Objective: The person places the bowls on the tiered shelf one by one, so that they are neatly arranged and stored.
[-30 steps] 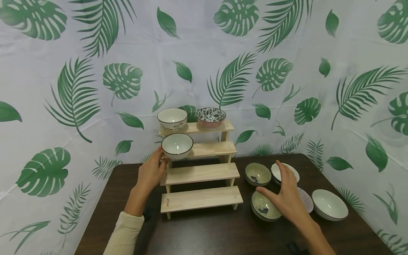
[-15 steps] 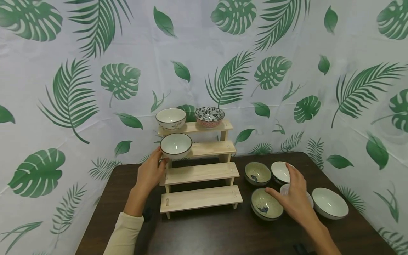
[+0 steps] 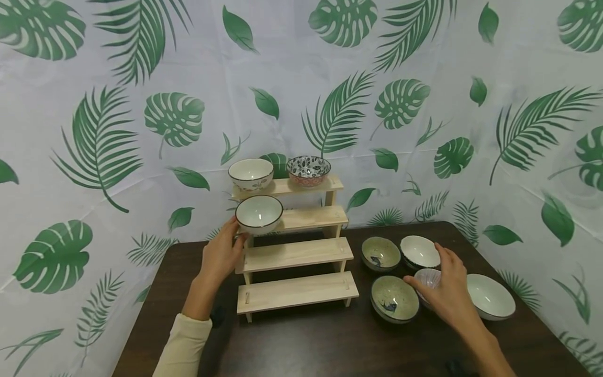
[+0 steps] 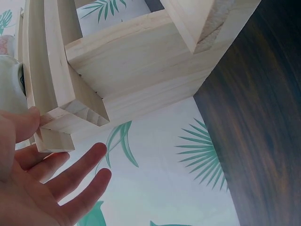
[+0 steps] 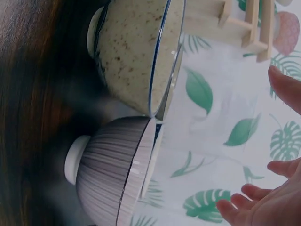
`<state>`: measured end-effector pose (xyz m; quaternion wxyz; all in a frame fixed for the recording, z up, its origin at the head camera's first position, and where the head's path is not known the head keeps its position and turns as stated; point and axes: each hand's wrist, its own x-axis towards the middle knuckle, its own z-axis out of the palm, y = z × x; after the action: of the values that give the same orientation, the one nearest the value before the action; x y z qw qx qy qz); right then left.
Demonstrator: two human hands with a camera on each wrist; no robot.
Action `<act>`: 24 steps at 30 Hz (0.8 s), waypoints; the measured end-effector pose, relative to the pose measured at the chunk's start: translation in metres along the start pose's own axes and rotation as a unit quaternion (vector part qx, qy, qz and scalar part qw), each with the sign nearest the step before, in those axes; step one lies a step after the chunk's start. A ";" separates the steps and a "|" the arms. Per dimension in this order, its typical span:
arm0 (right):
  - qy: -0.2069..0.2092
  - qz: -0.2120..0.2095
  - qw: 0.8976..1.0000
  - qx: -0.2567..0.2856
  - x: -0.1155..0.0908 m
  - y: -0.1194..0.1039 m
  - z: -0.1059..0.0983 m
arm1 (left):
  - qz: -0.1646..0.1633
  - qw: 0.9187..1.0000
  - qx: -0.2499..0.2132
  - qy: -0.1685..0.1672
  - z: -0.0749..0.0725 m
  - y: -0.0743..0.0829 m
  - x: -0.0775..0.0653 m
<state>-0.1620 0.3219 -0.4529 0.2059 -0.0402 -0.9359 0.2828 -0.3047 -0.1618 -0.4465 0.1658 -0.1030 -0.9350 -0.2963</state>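
My left hand holds the left side of a dark-rimmed white bowl at the left end of the stand's second-highest step. In the left wrist view the thumb and nearest finger reach the bowl at the plank's end, while the other fingers spread loosely. My right hand hovers with thumb and fingers parted over a purple-striped bowl, partly covering it in the head view. A gap separates the hand from the bowls in the right wrist view. Beside it sits a speckled beige-green bowl.
The four-step wooden stand carries a floral white bowl and a red-patterned bowl on top. Around the right hand stand another speckled bowl, a white bowl and a wider white bowl. Leaf-print cloth hangs behind the dark table.
My right hand has moved rightward, from above the front speckled bowl to over the striped bowl. The left hand stays at the white bowl. The head view has shifted slightly.
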 end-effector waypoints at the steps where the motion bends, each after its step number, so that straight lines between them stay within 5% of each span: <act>1: -0.002 0.001 1.000 -0.002 0.001 0.002 -0.001 | 0.001 1.000 0.000 0.002 0.000 0.000 0.000; 24: 0.024 0.040 0.997 -0.054 -0.003 0.054 -0.012 | 0.002 1.000 0.004 -0.001 -0.002 0.000 0.000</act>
<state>-0.1561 0.3725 -0.4743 0.2139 -0.0958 -0.9424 0.2386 -0.3047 -0.1628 -0.4448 0.1654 -0.1045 -0.9363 -0.2917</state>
